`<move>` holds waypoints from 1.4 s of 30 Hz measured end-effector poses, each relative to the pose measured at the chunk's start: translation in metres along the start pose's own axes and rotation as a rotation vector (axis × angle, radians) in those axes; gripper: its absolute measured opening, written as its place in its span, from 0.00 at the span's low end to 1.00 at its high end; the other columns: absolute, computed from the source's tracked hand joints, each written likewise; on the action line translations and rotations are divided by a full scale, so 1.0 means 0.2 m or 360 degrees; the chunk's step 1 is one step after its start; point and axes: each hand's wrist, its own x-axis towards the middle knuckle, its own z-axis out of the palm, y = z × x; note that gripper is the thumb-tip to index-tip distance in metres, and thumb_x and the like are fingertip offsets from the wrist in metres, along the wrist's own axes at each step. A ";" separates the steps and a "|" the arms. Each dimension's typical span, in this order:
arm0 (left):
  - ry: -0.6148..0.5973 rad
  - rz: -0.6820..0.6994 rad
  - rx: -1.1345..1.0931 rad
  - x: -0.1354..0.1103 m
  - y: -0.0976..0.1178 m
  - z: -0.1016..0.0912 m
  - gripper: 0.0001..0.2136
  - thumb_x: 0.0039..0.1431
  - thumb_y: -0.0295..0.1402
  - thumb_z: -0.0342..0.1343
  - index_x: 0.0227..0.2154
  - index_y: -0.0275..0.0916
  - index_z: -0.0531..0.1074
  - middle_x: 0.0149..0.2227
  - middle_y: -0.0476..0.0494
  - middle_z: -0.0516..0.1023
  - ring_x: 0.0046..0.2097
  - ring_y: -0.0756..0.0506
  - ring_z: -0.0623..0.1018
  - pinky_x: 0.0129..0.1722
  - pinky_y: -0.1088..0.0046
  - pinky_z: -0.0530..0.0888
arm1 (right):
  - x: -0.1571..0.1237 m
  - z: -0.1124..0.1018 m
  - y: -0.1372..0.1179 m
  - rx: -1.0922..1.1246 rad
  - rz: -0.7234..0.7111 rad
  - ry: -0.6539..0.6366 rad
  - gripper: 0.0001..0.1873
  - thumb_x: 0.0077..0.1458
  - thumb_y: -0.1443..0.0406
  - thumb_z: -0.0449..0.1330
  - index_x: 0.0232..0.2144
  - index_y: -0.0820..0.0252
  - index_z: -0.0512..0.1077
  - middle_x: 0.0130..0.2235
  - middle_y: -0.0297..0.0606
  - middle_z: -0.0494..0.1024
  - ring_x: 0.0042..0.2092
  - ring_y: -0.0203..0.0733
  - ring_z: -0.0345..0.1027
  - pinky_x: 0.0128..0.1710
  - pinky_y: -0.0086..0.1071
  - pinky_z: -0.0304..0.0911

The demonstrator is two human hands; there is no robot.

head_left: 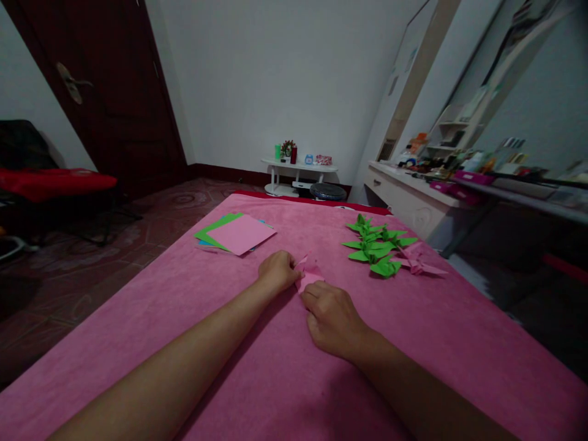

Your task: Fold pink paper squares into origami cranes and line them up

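Note:
Between my two hands a partly folded piece of pink origami paper [310, 273] rests on the pink cloth. My left hand [277, 271] is closed on its left edge, thumb and fingers pinched together. At its lower right edge my right hand [333, 315] is closed too, with the fingers curled and pressed onto the paper. The fingertips hide parts of the folds. Left of my hands lies a stack of square paper sheets [242, 234], pink on top with green and blue below. To the right sit several green folded paper cranes [370, 245] and a pink folded crane [417, 260].
A pink cloth [184, 318] covers the table. Beyond it stands a small white side table [298, 165] with small items. A dressing table [408, 190] crowded with bottles is at the right. A red-covered chair [55, 180] and a dark door [105, 92] are at the left.

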 end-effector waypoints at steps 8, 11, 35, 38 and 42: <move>-0.0073 0.0101 -0.1058 0.00 0.02 0.09 0.11 0.40 0.38 0.61 0.18 0.35 0.69 0.18 0.51 0.69 0.21 0.53 0.65 0.21 0.77 0.57 | -0.01 0.03 0.01 0.0358 0.0029 0.0316 0.12 0.43 0.76 0.51 0.29 0.60 0.69 0.33 0.40 0.73 0.37 0.40 0.65 0.39 0.32 0.60; -0.0372 0.0009 -0.1691 0.00 0.04 0.07 0.14 0.38 0.39 0.64 0.21 0.34 0.68 0.18 0.50 0.70 0.19 0.54 0.65 0.20 0.78 0.58 | 0.00 -0.03 0.04 0.0715 0.0117 0.0799 0.12 0.48 0.76 0.49 0.31 0.59 0.69 0.34 0.38 0.73 0.38 0.39 0.66 0.40 0.31 0.61; -0.0754 0.0167 -0.1488 -0.07 0.12 -0.05 0.16 0.32 0.36 0.67 0.23 0.32 0.69 0.18 0.50 0.70 0.18 0.55 0.66 0.19 0.79 0.59 | 0.07 -0.14 0.19 0.1790 0.0794 0.0999 0.11 0.47 0.62 0.58 0.34 0.61 0.67 0.30 0.35 0.70 0.31 0.37 0.65 0.31 0.29 0.61; -0.0514 0.0165 -0.1416 -0.07 0.14 -0.04 0.16 0.32 0.33 0.66 0.23 0.33 0.67 0.18 0.51 0.69 0.18 0.54 0.66 0.19 0.79 0.60 | 0.06 -0.13 0.19 0.1577 0.0800 0.1051 0.15 0.48 0.60 0.58 0.38 0.60 0.65 0.32 0.35 0.70 0.31 0.36 0.65 0.30 0.29 0.61; -0.0275 0.0293 -0.1302 -0.08 0.14 0.00 0.16 0.36 0.32 0.65 0.28 0.35 0.66 0.18 0.55 0.67 0.19 0.55 0.65 0.18 0.81 0.57 | 0.06 -0.10 0.19 0.1332 0.0832 0.1101 0.21 0.44 0.63 0.61 0.41 0.60 0.63 0.33 0.37 0.71 0.31 0.37 0.66 0.30 0.29 0.62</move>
